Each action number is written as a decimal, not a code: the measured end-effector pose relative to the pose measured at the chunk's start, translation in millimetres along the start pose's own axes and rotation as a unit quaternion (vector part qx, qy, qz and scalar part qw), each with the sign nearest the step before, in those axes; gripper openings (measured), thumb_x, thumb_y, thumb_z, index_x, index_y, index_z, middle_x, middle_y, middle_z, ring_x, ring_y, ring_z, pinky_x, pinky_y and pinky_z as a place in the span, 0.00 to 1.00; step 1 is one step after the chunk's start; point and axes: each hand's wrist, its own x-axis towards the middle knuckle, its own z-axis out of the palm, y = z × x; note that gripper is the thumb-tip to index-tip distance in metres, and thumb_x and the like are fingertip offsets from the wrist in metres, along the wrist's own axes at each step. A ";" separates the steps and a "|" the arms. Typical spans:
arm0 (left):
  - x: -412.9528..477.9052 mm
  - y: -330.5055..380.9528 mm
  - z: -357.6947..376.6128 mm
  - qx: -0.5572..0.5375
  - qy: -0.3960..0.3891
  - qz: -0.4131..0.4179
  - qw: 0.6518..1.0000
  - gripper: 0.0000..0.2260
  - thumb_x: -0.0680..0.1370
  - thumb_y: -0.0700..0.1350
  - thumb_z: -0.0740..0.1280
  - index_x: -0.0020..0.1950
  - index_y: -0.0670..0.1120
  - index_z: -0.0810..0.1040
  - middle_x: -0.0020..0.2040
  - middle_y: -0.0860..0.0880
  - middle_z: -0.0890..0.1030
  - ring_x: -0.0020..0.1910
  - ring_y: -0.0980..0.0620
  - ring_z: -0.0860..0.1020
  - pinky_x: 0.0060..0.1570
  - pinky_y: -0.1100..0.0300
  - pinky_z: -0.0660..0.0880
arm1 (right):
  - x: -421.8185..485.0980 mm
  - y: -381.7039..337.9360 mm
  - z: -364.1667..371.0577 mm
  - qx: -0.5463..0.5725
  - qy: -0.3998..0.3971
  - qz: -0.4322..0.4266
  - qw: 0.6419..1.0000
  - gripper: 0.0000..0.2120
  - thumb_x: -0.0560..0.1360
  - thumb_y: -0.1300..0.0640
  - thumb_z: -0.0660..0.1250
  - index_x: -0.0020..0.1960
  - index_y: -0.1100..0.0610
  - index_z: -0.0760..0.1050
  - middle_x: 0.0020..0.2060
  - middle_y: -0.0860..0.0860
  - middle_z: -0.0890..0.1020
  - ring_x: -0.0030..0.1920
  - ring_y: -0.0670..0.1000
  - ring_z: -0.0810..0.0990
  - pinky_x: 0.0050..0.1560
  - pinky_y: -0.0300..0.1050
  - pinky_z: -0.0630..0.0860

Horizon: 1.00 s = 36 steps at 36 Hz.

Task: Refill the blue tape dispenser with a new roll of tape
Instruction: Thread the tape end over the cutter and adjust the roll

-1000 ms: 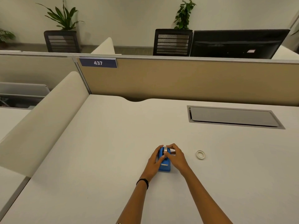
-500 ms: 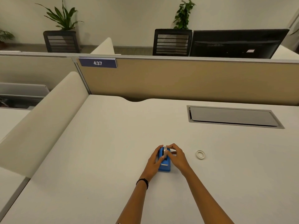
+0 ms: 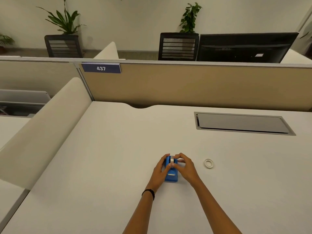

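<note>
The blue tape dispenser (image 3: 171,176) stands on the white desk (image 3: 104,166), its cutter end toward me. A clear tape roll (image 3: 171,160) sits in its far end, between the blue walls. My left hand (image 3: 159,171) wraps the dispenser's left side, thumb tip on the roll. My right hand (image 3: 184,167) cups the right side, its fingertips pinching the roll from above and from the right. A small white ring (image 3: 209,163), like a bare tape core, lies flat on the desk to the right of my right hand.
A grey cable hatch (image 3: 243,123) is set into the desk at the back right. A beige partition (image 3: 185,85) with a "437" label (image 3: 101,68) closes the far edge. A low cream divider (image 3: 42,129) runs along the left side.
Both hands stay on the dispenser. The roll has sunk a little lower between the blue walls, and my right fingers have curled more over its top.
</note>
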 end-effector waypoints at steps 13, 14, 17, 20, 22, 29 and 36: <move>1.9 -3.5 1.1 -0.011 0.005 0.008 1.000 0.18 0.78 0.50 0.62 0.67 0.59 0.65 0.68 0.54 0.70 0.64 0.54 0.73 0.59 0.66 0.74 | 5.7 -1.7 3.5 -0.028 0.023 0.007 0.999 0.07 0.74 0.59 0.67 0.51 0.60 0.74 0.53 0.56 0.80 0.53 0.53 0.78 0.42 0.29 0.71; 2.0 -3.8 1.1 -0.010 0.005 0.007 1.000 0.17 0.78 0.50 0.62 0.67 0.59 0.65 0.68 0.54 0.70 0.64 0.54 0.73 0.58 0.68 0.74 | 5.9 -1.8 3.6 -0.029 0.022 0.011 0.999 0.08 0.74 0.59 0.67 0.52 0.60 0.73 0.53 0.57 0.80 0.52 0.52 0.77 0.43 0.30 0.72; 2.8 -4.4 1.2 -0.007 0.007 0.009 1.000 0.17 0.78 0.49 0.62 0.66 0.59 0.64 0.68 0.53 0.70 0.64 0.54 0.73 0.53 0.72 0.73 | 6.7 -1.7 4.0 -0.033 0.017 0.018 0.999 0.08 0.74 0.58 0.67 0.52 0.59 0.73 0.54 0.56 0.79 0.55 0.55 0.78 0.46 0.34 0.73; 3.0 -5.8 0.8 -0.003 0.006 0.007 1.000 0.18 0.78 0.49 0.62 0.67 0.59 0.63 0.68 0.54 0.70 0.64 0.56 0.72 0.54 0.74 0.73 | 6.2 -3.0 3.6 -0.034 0.015 0.013 0.999 0.07 0.74 0.59 0.67 0.51 0.58 0.73 0.53 0.55 0.79 0.53 0.53 0.77 0.48 0.35 0.73; 4.2 -5.7 -0.5 0.000 0.003 0.007 1.000 0.18 0.78 0.50 0.62 0.66 0.60 0.63 0.68 0.55 0.69 0.64 0.56 0.72 0.56 0.73 0.72 | 6.8 -4.7 3.2 -0.035 0.011 0.004 0.999 0.07 0.73 0.60 0.67 0.50 0.57 0.73 0.52 0.55 0.79 0.51 0.50 0.76 0.46 0.34 0.72; 4.0 -9.0 -0.3 0.010 -0.001 0.007 1.000 0.18 0.79 0.49 0.62 0.66 0.62 0.62 0.67 0.59 0.67 0.64 0.59 0.70 0.54 0.77 0.70 | 5.2 -2.7 2.9 -0.043 0.003 0.005 0.999 0.09 0.73 0.60 0.67 0.52 0.59 0.73 0.54 0.55 0.79 0.52 0.51 0.77 0.48 0.37 0.73; 4.3 -8.0 -1.5 0.012 -0.011 0.012 1.000 0.19 0.79 0.47 0.61 0.68 0.59 0.61 0.68 0.58 0.66 0.67 0.57 0.69 0.62 0.69 0.68 | 7.1 -0.3 1.3 -0.055 -0.002 -0.010 0.998 0.07 0.73 0.59 0.67 0.51 0.57 0.74 0.53 0.54 0.79 0.52 0.51 0.77 0.43 0.28 0.70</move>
